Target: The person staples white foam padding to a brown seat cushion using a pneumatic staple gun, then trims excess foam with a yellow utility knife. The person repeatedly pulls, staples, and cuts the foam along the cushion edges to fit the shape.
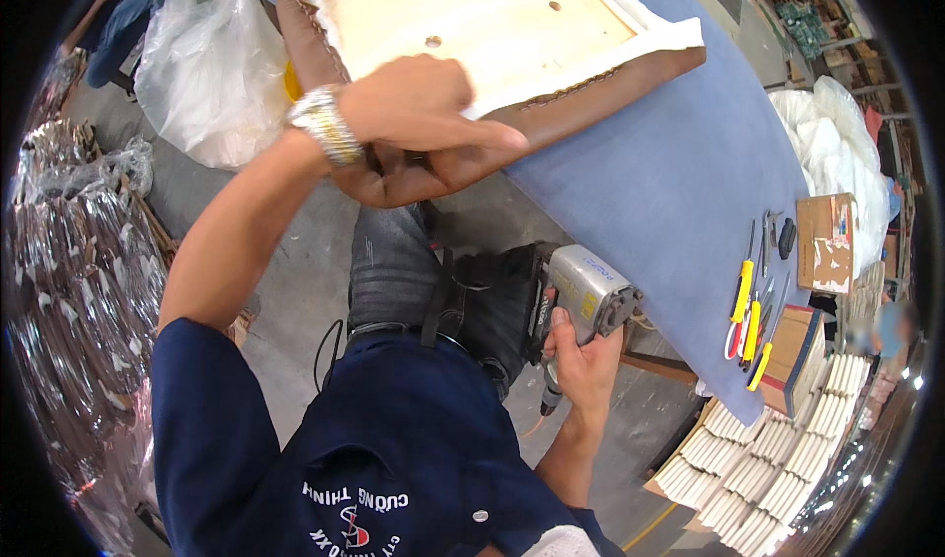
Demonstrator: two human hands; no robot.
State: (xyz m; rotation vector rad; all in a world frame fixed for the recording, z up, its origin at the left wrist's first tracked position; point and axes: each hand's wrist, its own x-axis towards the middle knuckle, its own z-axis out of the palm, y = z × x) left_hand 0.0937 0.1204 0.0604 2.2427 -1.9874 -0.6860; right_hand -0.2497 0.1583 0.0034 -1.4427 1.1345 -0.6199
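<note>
My left hand [418, 104], a metal watch on its wrist, is over the near corner of an upholstered seat panel. Its fingers curl under while the thumb stretches right; what they grip, if anything, is hidden. The panel has a pale wooden board [492, 26] with holes, white padding, and a brown leather cover [591, 99] folded around the edge. A row of staples or stitches runs along the leather. Beneath the left hand, the leather bunches at the corner. Held low by my right thigh, a grey pneumatic staple gun [591, 281] fills my right hand [588, 360], its hose hanging below the grip.
On the blue-covered table [640, 183] lie yellow-handled screwdrivers [741, 291] and other hand tools at the right. Cardboard boxes [825, 244] and stacked pale strips [758, 459] stand beyond. Clear plastic bags [207, 75] and wrapped stacks [79, 311] occupy the left. Another person shows at upper left.
</note>
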